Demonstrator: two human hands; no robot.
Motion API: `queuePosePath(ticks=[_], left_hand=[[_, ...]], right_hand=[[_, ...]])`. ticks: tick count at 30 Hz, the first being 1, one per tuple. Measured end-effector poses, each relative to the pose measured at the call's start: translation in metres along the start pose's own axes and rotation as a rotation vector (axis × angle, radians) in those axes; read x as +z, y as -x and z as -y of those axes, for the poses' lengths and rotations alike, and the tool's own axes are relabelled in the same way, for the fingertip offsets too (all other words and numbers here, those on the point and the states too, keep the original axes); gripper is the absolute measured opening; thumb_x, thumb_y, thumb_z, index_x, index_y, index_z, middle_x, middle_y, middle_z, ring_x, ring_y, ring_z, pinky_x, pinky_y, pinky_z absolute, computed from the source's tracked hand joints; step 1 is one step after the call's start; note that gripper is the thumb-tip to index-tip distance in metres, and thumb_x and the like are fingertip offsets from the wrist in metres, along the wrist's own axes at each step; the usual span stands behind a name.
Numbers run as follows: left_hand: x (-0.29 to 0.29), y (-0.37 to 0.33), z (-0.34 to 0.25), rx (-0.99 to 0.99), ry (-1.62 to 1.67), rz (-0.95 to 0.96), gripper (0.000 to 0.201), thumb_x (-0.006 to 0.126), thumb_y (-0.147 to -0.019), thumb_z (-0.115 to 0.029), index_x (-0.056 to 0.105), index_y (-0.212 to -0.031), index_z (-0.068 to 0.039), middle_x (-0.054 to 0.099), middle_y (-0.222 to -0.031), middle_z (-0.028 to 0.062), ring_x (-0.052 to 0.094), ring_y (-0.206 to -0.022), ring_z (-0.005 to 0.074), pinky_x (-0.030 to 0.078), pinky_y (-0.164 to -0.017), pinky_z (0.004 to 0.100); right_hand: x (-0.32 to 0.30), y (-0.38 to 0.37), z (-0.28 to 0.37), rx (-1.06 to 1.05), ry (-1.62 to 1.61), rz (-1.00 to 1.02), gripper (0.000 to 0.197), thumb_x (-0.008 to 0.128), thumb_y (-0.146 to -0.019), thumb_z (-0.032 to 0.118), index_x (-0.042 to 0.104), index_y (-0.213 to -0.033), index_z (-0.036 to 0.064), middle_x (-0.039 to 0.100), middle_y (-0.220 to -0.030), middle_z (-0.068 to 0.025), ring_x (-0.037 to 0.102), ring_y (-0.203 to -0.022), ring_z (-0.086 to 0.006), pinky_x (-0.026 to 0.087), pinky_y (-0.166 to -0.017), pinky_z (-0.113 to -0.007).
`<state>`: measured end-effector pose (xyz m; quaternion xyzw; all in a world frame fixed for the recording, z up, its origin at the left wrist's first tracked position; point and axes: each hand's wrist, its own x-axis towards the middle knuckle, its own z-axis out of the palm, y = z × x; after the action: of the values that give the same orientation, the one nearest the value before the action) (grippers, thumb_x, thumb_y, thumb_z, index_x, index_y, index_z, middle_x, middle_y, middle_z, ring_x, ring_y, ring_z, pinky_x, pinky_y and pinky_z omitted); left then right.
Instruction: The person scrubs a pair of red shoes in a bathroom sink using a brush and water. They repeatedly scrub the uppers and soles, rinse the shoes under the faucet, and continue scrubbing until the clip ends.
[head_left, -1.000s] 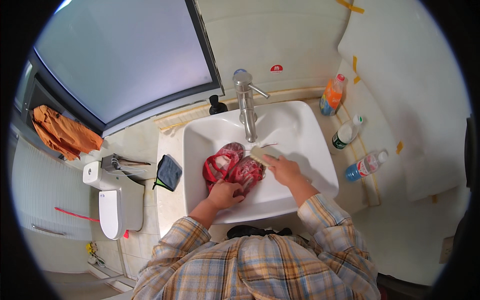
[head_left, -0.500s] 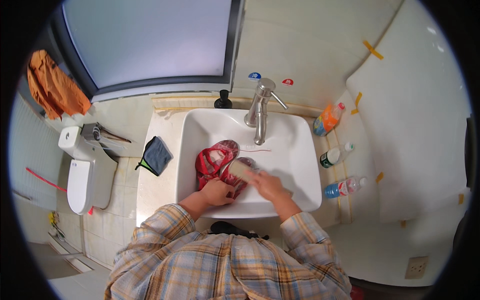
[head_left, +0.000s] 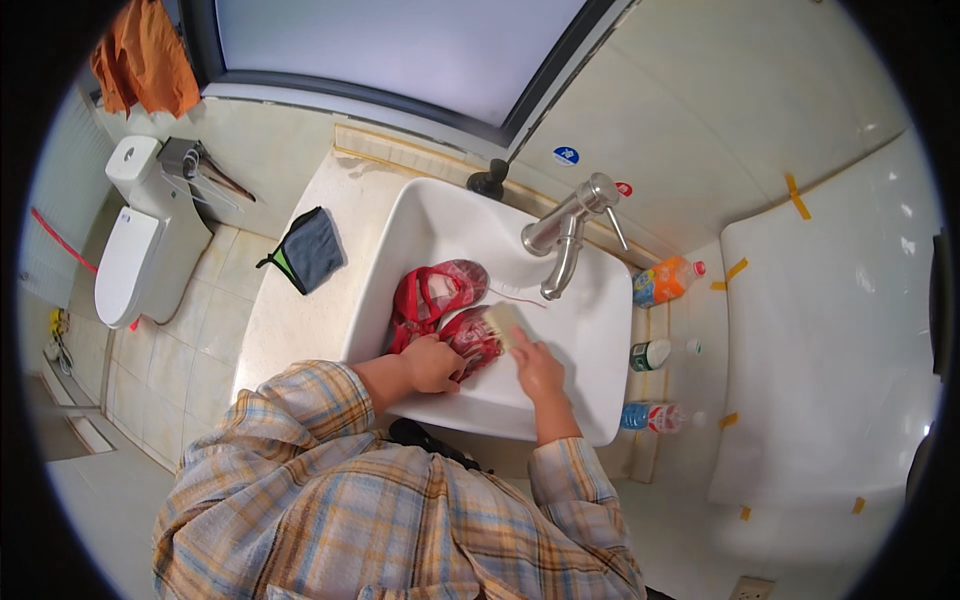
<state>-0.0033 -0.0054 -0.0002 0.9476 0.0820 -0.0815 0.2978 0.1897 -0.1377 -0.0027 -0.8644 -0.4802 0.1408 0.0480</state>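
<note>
Two red shoes lie side by side in a white washbasin. My left hand is closed on the heel end of the nearer red shoe, keeping it against the basin's bottom. In my right hand is a pale scrubbing brush, its bristles touching the front part of that shoe. The other red shoe rests just beyond, with its straps loose and a pale inside showing. A thin red string lies on the basin floor by the shoe's toe.
A steel faucet rises behind the basin beside a black pump bottle. Three bottles, an orange one, a green-labelled one and a blue one, stand at the right. A grey cloth lies on the left counter.
The whole view has tilted and shifted. My right hand has moved the brush slightly along the nearer shoe, while my left hand keeps its hold on it.
</note>
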Motion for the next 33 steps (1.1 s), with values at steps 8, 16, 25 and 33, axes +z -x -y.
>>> queuePosePath(ticks=[8,16,25,33], left_hand=[[-0.023,-0.005,-0.011,-0.086,-0.247,-0.048,0.023,0.053,-0.082,-0.035,0.061,-0.082,-0.014,0.064,-0.070,0.0082,0.063,-0.067,0.0256,0.041,-0.076,0.0396],[-0.071,-0.044,0.031,-0.084,-0.530,-0.100,0.011,0.055,-0.076,-0.017,0.065,-0.080,-0.015,0.066,-0.084,0.0043,0.063,-0.086,0.0206,0.042,-0.081,0.0360],[-0.047,-0.088,0.048,0.544,-0.535,-0.155,0.019,0.054,-0.077,-0.020,0.068,-0.089,-0.023,0.064,-0.101,-0.0038,0.046,-0.119,0.0187,0.026,-0.105,0.0398],[-0.086,-0.054,0.066,0.435,-0.549,-0.463,0.017,0.057,-0.073,-0.018,0.064,-0.089,-0.015,0.063,-0.096,0.0001,0.047,-0.118,0.0191,0.024,-0.107,0.0444]], right_hand=[[0.007,0.001,-0.001,-0.342,-0.092,0.027,0.041,0.055,-0.087,0.032,0.047,-0.127,0.0352,0.056,-0.084,-0.0063,0.058,-0.074,-0.0277,0.048,-0.063,-0.039],[-0.002,0.005,0.002,-0.011,-0.038,-0.051,0.041,0.051,-0.088,0.037,0.045,-0.128,0.0376,0.057,-0.089,-0.0077,0.059,-0.082,-0.0282,0.048,-0.070,-0.042],[-0.007,0.013,-0.008,0.269,0.103,-0.171,0.040,0.052,-0.087,0.036,0.046,-0.127,0.0361,0.059,-0.092,-0.0094,0.061,-0.080,-0.0299,0.049,-0.067,-0.043],[-0.004,0.014,-0.008,0.235,-0.021,-0.356,0.040,0.055,-0.086,0.034,0.047,-0.126,0.0373,0.057,-0.086,-0.0050,0.060,-0.074,-0.0270,0.049,-0.063,-0.041]])
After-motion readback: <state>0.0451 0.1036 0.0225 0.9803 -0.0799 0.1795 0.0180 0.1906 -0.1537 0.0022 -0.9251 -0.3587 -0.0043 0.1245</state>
